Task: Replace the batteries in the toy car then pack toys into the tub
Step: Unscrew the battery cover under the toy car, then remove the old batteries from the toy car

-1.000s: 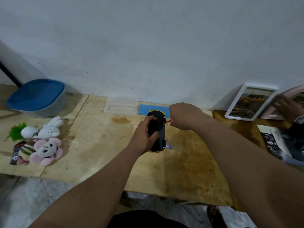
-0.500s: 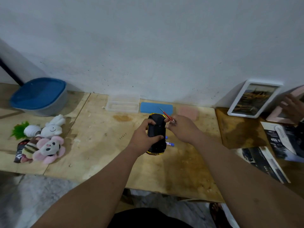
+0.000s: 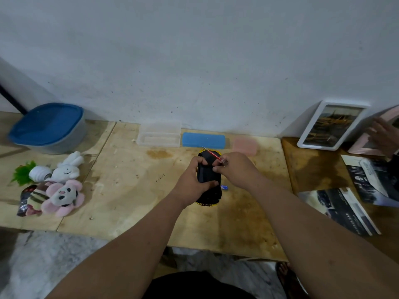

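From my head camera, my left hand (image 3: 191, 184) grips the toy car (image 3: 209, 180), fingers curled around its black underside, which faces up above the wooden table (image 3: 121, 190). My right hand (image 3: 235, 169) pinches a thin red screwdriver (image 3: 212, 154) just beside the car's far end, its tip pointing away from me. A small battery (image 3: 224, 187) lies under my right wrist, beside the car. Well to the left of my left hand sit the plush toys (image 3: 58, 190), and beyond them the blue-lidded tub (image 3: 48, 127).
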